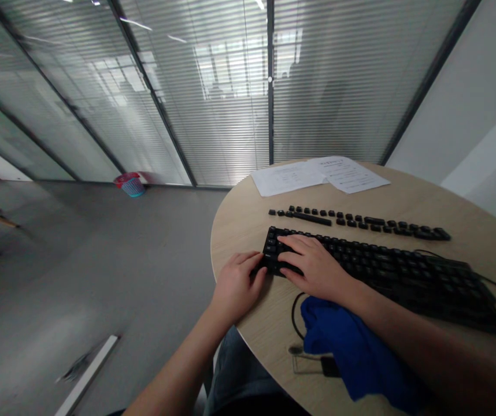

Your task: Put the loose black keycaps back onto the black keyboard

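Observation:
A black keyboard (361, 260) lies on the round wooden table (239, 225). At its left front corner rests my left hand (238, 283), thumb and fingertips against the edge. My right hand (311, 263) lies over the keys at the left end, its fingers spread and touching them. Behind the keyboard, several loose black keycaps (373, 221) stand in two rows, with a long black bar-shaped key (312, 219) among them. A blue cloth (352, 352) lies below my right forearm, partly covered by it.
Printed papers (291, 178) lie at the table's back edge. Near the front edge are a black cable (293, 315) and a small tool with a wire loop (308, 361). A basket (130, 185) stands on the floor by the glass wall.

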`<state>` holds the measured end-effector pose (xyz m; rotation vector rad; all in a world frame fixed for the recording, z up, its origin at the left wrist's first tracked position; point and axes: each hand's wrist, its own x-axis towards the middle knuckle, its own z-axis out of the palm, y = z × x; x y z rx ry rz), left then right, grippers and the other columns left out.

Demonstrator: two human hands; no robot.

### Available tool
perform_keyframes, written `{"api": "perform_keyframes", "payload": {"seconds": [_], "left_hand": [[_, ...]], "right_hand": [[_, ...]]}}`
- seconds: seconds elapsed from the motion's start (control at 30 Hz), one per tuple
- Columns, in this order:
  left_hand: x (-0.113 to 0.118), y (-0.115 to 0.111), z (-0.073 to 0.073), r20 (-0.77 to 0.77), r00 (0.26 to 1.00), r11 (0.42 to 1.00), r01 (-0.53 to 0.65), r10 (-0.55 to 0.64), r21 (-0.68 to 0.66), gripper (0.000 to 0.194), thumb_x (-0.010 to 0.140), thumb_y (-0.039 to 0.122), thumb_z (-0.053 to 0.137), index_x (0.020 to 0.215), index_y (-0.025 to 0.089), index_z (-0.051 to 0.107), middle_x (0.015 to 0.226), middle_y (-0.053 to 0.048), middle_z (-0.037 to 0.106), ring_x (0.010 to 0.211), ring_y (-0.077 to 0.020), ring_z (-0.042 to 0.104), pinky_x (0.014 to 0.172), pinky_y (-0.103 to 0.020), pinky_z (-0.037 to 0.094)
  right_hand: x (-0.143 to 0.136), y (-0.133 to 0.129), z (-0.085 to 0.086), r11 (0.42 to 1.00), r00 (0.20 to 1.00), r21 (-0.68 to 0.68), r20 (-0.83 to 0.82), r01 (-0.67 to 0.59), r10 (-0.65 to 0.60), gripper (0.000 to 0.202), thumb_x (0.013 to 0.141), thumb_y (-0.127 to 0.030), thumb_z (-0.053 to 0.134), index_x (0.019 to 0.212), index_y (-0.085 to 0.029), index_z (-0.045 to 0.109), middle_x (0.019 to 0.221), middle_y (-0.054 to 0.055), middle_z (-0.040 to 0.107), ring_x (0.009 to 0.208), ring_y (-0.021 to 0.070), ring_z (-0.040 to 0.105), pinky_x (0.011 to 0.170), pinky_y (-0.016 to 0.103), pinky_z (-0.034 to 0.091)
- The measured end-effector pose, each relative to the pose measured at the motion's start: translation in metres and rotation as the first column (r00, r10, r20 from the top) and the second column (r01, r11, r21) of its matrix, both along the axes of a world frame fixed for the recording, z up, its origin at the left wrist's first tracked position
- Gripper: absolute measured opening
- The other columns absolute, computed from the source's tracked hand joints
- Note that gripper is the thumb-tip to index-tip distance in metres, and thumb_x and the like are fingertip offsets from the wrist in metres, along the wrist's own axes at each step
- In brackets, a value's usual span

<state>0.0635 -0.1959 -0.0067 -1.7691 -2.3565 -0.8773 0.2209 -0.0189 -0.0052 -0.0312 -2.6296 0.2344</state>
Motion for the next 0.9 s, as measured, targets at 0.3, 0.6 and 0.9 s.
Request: {"api": "perform_keyframes", "payload": {"seconds": [0.3,0.6,0.9], "left_hand": [[0.000,0.001,0.005,0.037,0.999,0.999,0.020,-0.019,-0.028,0.026,0.094,0.025,0.064,0.118,0.018,0.073,0.121,-0.010,0.075,0.111,-0.0285,0.067,0.101,-0.050,0.056],[-0.004,-0.002,0.003,0.142,0.987,0.997,0.064,-0.069,0.039,0.034,0.094,0.023,0.062,0.128,0.022,0.069,0.127,-0.010,0.073,0.117,-0.0275,0.066,0.104,-0.050,0.055],[0.006,0.000,0.002,-0.211,0.975,0.998,0.067,-0.070,-0.023,0.037,0.096,0.030,0.062,0.131,0.020,0.066,0.131,-0.014,0.067,0.115,-0.0311,0.062,0.101,-0.052,0.056]], "right_hand": [[0.001,0.004,-0.006,1.000,0.997,0.013,-0.070,-0.027,0.027,0.020,0.097,-0.031,0.065,0.111,-0.025,0.078,0.148,0.007,0.056,0.132,0.0304,0.053,0.107,0.053,0.048],[0.003,0.004,-0.001,0.997,0.996,-0.006,-0.023,-0.083,0.082,0.034,0.097,-0.031,0.063,0.129,-0.023,0.071,0.148,0.009,0.057,0.131,0.0304,0.054,0.104,0.053,0.048],[0.001,0.006,-0.007,0.992,0.984,-0.129,-0.174,0.001,-0.024,0.044,0.100,-0.026,0.054,0.143,-0.019,0.057,0.139,0.012,0.062,0.130,0.0273,0.056,0.111,0.050,0.046]]}}
